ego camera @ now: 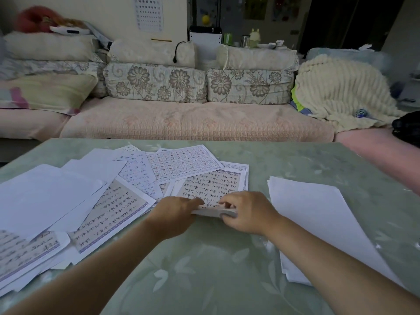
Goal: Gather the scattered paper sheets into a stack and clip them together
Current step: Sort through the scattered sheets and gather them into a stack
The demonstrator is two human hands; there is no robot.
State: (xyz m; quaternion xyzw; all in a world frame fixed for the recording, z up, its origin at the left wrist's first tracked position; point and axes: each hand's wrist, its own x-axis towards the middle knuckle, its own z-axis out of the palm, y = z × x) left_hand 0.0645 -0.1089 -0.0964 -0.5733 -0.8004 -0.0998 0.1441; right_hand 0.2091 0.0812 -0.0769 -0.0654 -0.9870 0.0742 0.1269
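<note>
Sheets with handwriting (211,189) are sitting in one thin bundle at the middle of the green table (204,269), their near edge lifting off it. Two hands are closing on that edge: the left hand (175,214) is gripping it from its side, and the right hand (247,214) is pinching it, fingers curled on top. One stack of blank sheets (318,219) is lying just to the right. Scattered sheets (68,196) are overlapping on the left, too layered to count. One sofa (181,123) is standing behind.
</note>
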